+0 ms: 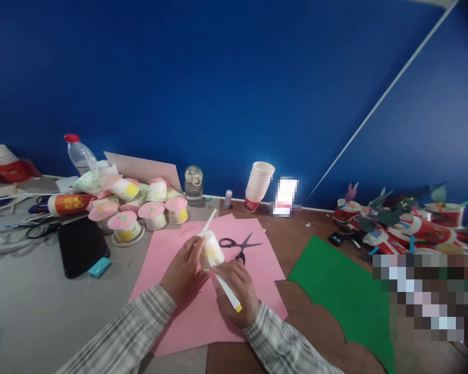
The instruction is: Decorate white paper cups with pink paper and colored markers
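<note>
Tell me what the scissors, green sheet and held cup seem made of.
Scissors: blades probably metal, thin and dark grey, dull finish; handles perhaps plastic, being black. Green sheet: perhaps paper or thin card, matte, flat and evenly coloured, with a wavy edge. Cup: probably paper, white and opaque; plastic isn't ruled out.

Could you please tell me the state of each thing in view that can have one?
Left hand: closed on the cup
Cup: held, partly yellow
Right hand: gripping the marker
Marker: slanted, one end at the cup
Scissors: blades open
Pink sheet: lying flat
Green sheet: lying flat, one edge scalloped
Black device: lying flat
Red-topped bottle: capped
Cup stack: nested
</note>
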{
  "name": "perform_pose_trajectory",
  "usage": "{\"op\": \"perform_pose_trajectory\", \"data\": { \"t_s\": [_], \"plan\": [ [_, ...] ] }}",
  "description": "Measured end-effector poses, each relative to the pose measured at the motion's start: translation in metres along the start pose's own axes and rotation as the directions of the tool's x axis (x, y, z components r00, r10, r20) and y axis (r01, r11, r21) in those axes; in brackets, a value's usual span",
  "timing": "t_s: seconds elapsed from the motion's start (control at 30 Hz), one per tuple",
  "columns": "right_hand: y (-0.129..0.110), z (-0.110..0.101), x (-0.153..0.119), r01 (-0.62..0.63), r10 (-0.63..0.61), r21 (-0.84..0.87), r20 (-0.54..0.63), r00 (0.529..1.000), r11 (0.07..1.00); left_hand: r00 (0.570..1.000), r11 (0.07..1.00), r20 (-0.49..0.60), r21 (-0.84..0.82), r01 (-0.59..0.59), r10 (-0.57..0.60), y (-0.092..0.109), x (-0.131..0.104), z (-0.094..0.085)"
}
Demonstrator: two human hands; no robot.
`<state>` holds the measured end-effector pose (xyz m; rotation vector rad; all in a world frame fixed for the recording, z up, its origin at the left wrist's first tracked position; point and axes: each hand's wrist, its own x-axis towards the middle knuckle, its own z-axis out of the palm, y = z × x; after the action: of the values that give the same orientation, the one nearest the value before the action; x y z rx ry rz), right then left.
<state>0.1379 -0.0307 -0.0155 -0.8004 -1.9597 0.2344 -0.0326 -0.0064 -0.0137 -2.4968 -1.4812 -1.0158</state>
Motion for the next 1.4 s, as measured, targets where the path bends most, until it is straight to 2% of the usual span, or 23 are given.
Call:
{"op": "perform_pose_trajectory", "data": {
  "t_s": [0.17, 0.4, 0.53, 0.77, 0.9, 1.0, 1.3, 1.4],
  "plan": [
    [0.002, 0.001, -0.001, -0.002, 0.002, -0.022, -0.019, 1.000, 1.000, 0.997, 0.998, 0.052, -0.020, 0.064, -0.063, -0.003, -0.002, 0.001],
    [0.006, -0.003, -0.004, -0.052, 0.051, -0.030, -0.029, 0.998, 0.998, 0.997, 0.997, -0.007, -0.006, 0.072, -0.072, -0.013, 0.000, -0.004],
    [0.006, -0.003, -0.004, -0.040, 0.040, 0.001, -0.024, 0.999, 0.999, 0.997, 0.997, -0.023, -0.009, 0.079, -0.079, -0.015, 0.000, -0.004],
    [0.001, 0.002, -0.002, 0.003, -0.004, 0.043, 0.027, 1.000, 0.999, 0.999, 0.998, -0.008, 0.052, -0.044, 0.044, -0.005, 0.000, -0.002],
    [0.000, 0.001, 0.000, -0.005, 0.005, 0.015, 0.047, 0.999, 1.000, 0.999, 0.999, 0.027, 0.033, 0.036, -0.037, -0.001, -0.001, 0.000],
    [0.001, 0.001, 0.000, -0.008, 0.008, -0.006, 0.055, 0.998, 1.000, 0.998, 0.999, 0.041, 0.029, 0.043, -0.044, -0.002, 0.000, -0.001],
    [0.008, -0.001, -0.005, -0.018, 0.019, -0.020, 0.012, 1.000, 1.000, 0.988, 0.987, -0.029, -0.046, 0.151, -0.152, -0.020, 0.001, -0.004],
    [0.007, -0.002, -0.005, -0.002, 0.002, -0.002, -0.005, 1.000, 1.000, 0.991, 0.990, -0.025, -0.040, 0.132, -0.133, -0.019, 0.001, -0.003]
  ]
}}
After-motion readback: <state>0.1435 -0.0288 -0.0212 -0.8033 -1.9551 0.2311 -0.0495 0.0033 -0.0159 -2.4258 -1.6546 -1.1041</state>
